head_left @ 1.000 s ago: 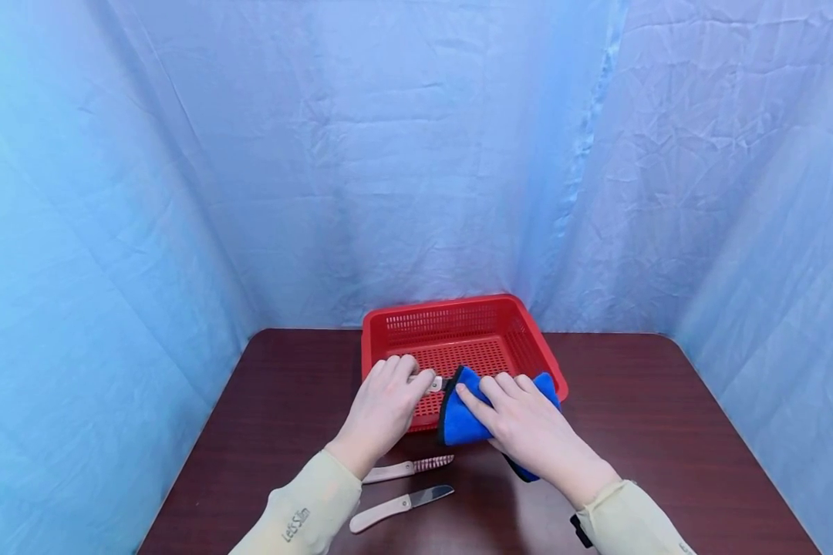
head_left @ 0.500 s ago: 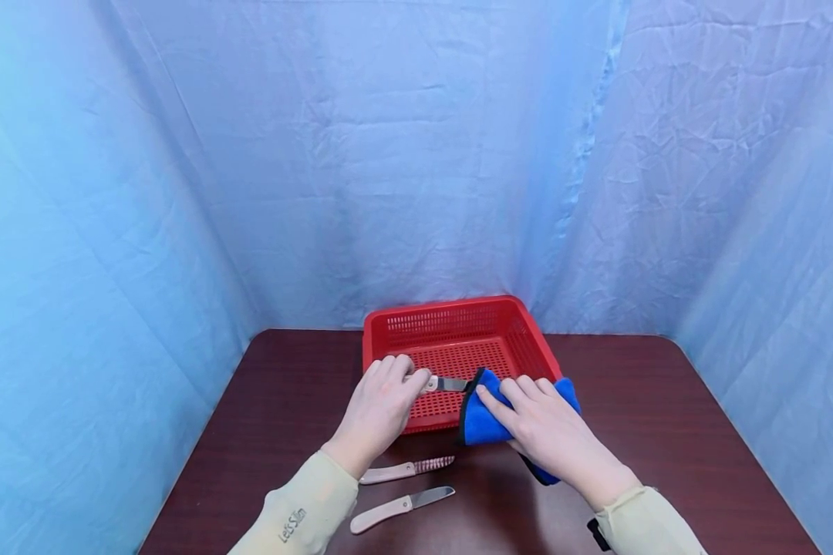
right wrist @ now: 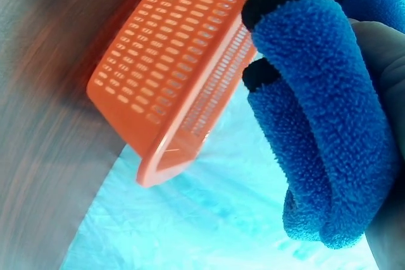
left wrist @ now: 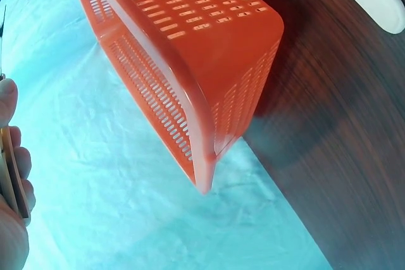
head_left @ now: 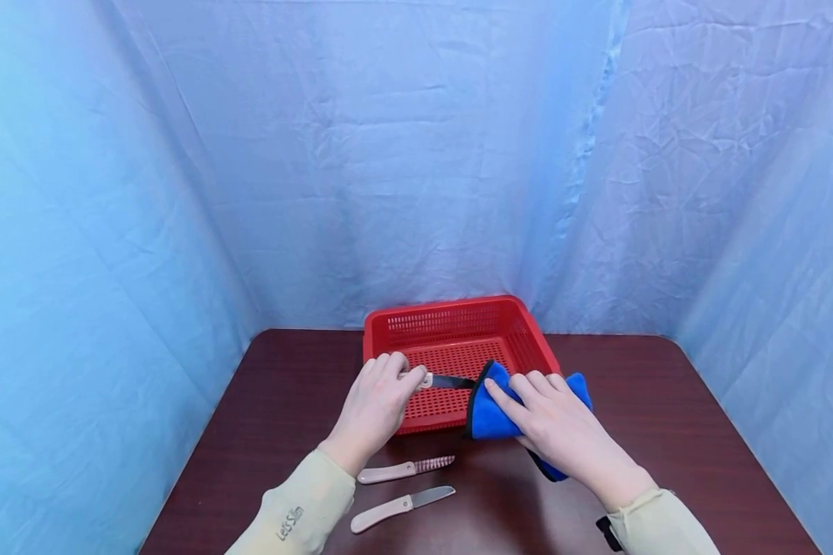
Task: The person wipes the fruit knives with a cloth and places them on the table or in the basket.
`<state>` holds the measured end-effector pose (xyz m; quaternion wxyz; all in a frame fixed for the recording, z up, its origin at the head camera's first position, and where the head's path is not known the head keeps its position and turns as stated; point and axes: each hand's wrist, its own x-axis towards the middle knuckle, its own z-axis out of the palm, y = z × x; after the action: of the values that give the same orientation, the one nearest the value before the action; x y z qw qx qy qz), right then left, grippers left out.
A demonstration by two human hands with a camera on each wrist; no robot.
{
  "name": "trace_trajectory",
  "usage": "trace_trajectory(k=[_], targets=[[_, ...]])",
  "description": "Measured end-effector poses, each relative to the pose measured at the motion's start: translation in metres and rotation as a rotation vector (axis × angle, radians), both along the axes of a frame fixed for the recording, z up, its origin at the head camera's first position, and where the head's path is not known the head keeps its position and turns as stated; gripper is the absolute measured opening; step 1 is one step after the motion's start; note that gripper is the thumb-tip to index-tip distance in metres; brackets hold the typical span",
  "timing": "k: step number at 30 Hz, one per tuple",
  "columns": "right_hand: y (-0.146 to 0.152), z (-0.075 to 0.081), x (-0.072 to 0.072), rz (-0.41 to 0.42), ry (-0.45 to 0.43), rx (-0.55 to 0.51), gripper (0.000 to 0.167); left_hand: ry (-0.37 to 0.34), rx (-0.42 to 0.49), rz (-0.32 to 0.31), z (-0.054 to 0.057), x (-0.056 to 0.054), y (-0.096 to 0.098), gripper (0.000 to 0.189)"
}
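Head view: the folding knife (head_left: 427,381) is gripped by the tightly curled left hand (head_left: 373,405), more blade (head_left: 451,382) being bared to that hand's right as the blue towel (head_left: 491,416), grasped by the right hand (head_left: 557,416), is drawn away, so wiping seems advanced.

Two knives (head_left: 382,515), basket (head_left: 433,424) on table (head_left: 639,432)
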<state>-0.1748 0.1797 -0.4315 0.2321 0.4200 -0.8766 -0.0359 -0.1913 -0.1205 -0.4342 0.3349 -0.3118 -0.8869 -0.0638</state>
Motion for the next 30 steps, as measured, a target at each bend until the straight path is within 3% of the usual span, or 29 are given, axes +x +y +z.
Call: trace_trajectory(k=[13,24,30], targets=[[-0.032,0.013,0.004,0.073,0.012,0.006,0.089,-0.044,-0.010,-0.030,0.003,0.004,0.010,0.017],[-0.043,0.009,0.004,0.067,0.031,0.003,0.082,-0.019,-0.043,-0.041,0.002,0.006,0.017,0.018],[-0.045,0.006,0.004,0.049,0.035,0.014,0.077,-0.046,-0.052,-0.036,0.000,0.009,0.016,0.015]])
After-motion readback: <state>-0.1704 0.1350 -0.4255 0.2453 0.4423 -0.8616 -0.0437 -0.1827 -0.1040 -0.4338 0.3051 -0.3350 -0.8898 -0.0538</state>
